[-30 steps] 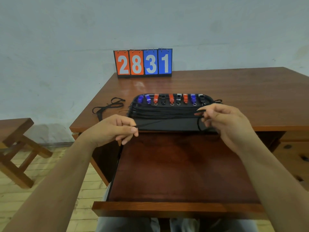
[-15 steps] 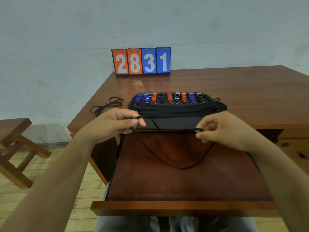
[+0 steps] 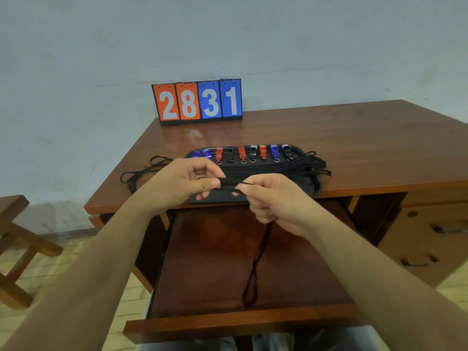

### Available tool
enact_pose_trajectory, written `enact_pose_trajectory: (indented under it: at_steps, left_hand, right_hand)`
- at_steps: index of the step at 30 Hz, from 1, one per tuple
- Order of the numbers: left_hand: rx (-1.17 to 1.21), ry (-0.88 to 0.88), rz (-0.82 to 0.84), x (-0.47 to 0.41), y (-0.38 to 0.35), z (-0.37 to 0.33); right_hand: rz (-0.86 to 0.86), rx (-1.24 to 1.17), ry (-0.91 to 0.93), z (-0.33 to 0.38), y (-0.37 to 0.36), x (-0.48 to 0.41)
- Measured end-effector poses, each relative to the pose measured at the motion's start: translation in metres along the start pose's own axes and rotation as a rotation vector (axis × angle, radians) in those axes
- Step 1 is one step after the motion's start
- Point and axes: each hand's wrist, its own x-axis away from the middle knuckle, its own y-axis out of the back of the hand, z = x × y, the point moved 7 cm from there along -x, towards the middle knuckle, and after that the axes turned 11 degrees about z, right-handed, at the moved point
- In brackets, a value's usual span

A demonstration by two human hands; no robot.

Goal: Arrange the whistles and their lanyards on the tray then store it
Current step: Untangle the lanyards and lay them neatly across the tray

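A black tray (image 3: 317, 188) lies at the desk's front edge. Several whistles (image 3: 241, 153), blue, orange and black, stand in a row along its far side. Black lanyards (image 3: 291, 167) lie stretched across it, their ends spilling over the right rim. My left hand (image 3: 182, 183) and my right hand (image 3: 271, 198) meet in front of the tray, both pinching one black lanyard (image 3: 254, 264). Its doubled loop hangs down from my right hand over the open drawer. My hands hide the tray's near left part.
A pulled-out wooden drawer (image 3: 228, 323) sits below the desk (image 3: 354, 138) edge. One more black lanyard (image 3: 141, 172) lies loose on the desk, left of the tray. A flip scoreboard (image 3: 197, 101) reading 2831 stands at the back. A wooden stool (image 3: 15, 239) is on the left, desk drawers (image 3: 430, 231) on the right.
My hands have come together from apart, folding the held lanyard. Its slack, which hung in a wide curve between them, now dangles as a narrow loop below my right hand.
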Motion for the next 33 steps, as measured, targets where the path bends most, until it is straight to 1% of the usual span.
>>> enact_pose_trajectory:
  at_steps: [2, 5, 9, 11, 13, 16, 18, 22, 25, 29, 33]
  left_hand:
    - [-0.005, 0.069, 0.002, 0.003, 0.002, 0.014]
    - [-0.056, 0.117, -0.004, 0.006, 0.004, 0.027]
    - [-0.202, 0.163, -0.041, 0.009, 0.012, 0.038]
    - [-0.186, 0.185, -0.095, 0.009, 0.02, 0.046]
    - [-0.192, 0.197, -0.145, 0.01, 0.028, 0.053]
    - [-0.221, 0.165, -0.251, 0.013, 0.046, 0.066]
    - [-0.159, 0.143, -0.313, 0.016, 0.057, 0.074]
    - [-0.15, 0.198, -0.398, 0.018, 0.07, 0.089]
    - [-0.16, 0.251, -0.415, 0.016, 0.071, 0.095]
    - [-0.319, 0.286, -0.407, 0.012, 0.07, 0.096]
    - [-0.429, 0.304, -0.401, 0.011, 0.075, 0.1]
  right_hand:
    - [0.007, 0.113, -0.026, 0.002, 0.008, 0.006]
    - [0.009, 0.269, -0.093, 0.006, 0.016, 0.013]
    - [-0.104, 0.571, -0.13, 0.02, 0.038, 0.018]
    - [-0.153, 0.713, -0.111, 0.028, 0.049, 0.019]
    - [-0.187, 0.803, -0.098, 0.033, 0.06, 0.019]
    - [-0.234, 0.885, -0.083, 0.038, 0.076, 0.019]
    - [-0.285, 0.915, -0.082, 0.038, 0.089, 0.02]
    - [-0.355, 1.028, -0.153, 0.027, 0.116, 0.021]
    - [-0.38, 1.072, -0.188, 0.019, 0.13, 0.023]
    - [-0.397, 1.106, -0.222, 0.009, 0.14, 0.027]
    - [-0.435, 1.062, -0.247, 0.0, 0.15, 0.033]
